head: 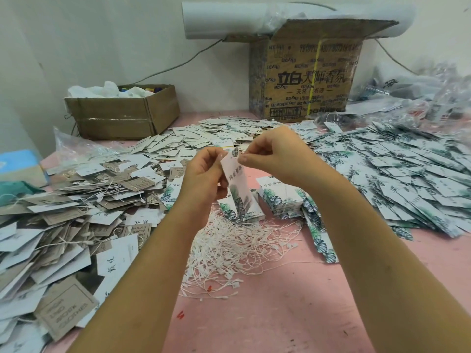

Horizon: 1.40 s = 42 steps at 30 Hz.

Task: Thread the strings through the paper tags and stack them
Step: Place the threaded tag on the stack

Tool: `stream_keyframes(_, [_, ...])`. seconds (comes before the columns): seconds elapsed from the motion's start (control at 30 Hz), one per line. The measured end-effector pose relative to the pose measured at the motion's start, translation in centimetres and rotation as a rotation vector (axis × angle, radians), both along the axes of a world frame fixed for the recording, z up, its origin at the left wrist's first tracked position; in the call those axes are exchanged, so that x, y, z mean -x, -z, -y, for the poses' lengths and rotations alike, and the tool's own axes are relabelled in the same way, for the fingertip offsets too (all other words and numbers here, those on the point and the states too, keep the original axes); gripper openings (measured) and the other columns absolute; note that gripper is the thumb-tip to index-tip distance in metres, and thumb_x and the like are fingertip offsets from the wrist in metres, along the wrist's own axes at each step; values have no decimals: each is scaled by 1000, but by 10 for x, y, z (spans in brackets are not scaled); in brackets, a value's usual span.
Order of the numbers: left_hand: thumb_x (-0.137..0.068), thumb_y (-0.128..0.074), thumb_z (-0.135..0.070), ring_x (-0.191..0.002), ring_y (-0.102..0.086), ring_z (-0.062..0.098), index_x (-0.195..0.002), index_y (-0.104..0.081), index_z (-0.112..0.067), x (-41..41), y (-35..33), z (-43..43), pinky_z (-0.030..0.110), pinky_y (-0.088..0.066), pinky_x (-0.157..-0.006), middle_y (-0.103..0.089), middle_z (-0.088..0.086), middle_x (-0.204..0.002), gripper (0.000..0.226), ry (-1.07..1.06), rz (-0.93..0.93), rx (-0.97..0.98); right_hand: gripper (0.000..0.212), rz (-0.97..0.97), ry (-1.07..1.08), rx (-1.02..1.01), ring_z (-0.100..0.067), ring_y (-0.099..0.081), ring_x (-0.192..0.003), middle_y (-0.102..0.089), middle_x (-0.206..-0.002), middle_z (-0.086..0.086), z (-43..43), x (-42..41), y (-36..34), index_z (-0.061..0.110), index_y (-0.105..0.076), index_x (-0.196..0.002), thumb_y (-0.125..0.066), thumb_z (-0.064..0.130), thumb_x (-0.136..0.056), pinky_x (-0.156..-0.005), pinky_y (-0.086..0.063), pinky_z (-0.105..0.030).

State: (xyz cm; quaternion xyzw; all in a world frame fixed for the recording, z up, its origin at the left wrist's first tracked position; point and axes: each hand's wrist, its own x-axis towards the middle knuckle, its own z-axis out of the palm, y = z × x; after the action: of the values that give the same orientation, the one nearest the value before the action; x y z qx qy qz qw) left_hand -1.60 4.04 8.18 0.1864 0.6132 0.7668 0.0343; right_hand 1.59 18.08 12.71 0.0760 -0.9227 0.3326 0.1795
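A paper tag (235, 182) is held upright above the table, between both hands. Its upper left edge is gripped by the left hand (204, 174), fingers curled round it. Its top edge is pinched by the thumb and forefinger of the right hand (275, 154); whether a string is caught in that pinch cannot be told.

Tag look: long, narrow, white with a pinkish cast, dark characters printed down the upper half, green-grey palm leaf print at the lower end. A small leaf mark is seen at the top.

Directly below the hands, a loose heap of white strings (237, 248) with small plastic ends is spread on the pink table (280, 314). Just behind the heap, neat stacks of leaf tags (280, 200) are set side by side. To the right, a wide spread pile of leaf tags (395, 169) is laid out. To the left, a mixed pile of grey and white tags (63, 212), many already strung, is heaped.

At the back, a small open carton (122, 115) and a large printed carton (305, 77) are placed against the wall; a white roll (229, 21) is laid on top of the large one.
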Motion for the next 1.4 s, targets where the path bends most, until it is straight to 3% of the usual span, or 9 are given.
stream_keyframes(0.23, [-101, -37, -11, -41, -37, 5, -82, -42, -13, 10, -4, 9, 15, -26, -36, -70, 0, -68, 20, -84, 248, -379, 22, 144, 138, 271, -1, -35, -31, -49, -38, 9, -32, -5, 0, 13, -66, -67, -64, 18, -88, -35, -31, -14])
stream_keyframes(0.4, [-99, -43, -8, -42, -42, 5, -81, -48, -14, 13, 0, 10, 15, -34, -39, -62, -1, -57, 20, -184, 240, -371, 17, 153, 219, 438, -6, -53, -40, -57, -64, -6, -43, -2, 3, 3, -67, -84, -52, -1, -92, -43, -49, -17])
stream_keyframes(0.57, [-90, -55, -2, -50, -56, 2, -83, -61, -10, 10, 2, 9, 13, -48, -51, -67, -4, -59, 12, -164, 121, -266, 16, 19, 61, 622, -10, -61, -44, -63, -53, -5, -38, -2, 3, 5, -61, -73, -59, -6, -85, -46, -53, -22])
stream_keyframes(0.77, [-91, -51, 5, -56, -60, 6, -90, -62, -9, 5, -1, 5, 16, -50, -55, -71, -2, -69, 18, -43, -19, -118, 12, -68, 2, 452, -10, -59, -43, -61, -55, -5, -25, -1, 2, 6, -64, -71, -66, -1, -81, -47, -52, -21])
stream_keyframes(1.07, [-93, -47, 5, -54, -54, 11, -90, -44, -16, -4, -3, -3, 21, -49, -57, -66, -3, -61, 22, 53, -171, 10, 15, -68, -74, 179, -8, -56, -53, -60, -58, 4, -3, 2, 2, 17, -63, -71, -69, 9, -82, -56, -50, -23])
stream_keyframes(1.4, [-93, -50, 2, -52, -53, 6, -87, -41, -17, -2, -1, -2, 19, -48, -56, -66, -9, -64, 22, -34, -345, 106, 16, -39, -92, 200, -13, -54, -53, -62, -64, -4, 0, 2, 4, 16, -62, -71, -65, 9, -85, -57, -51, -30])
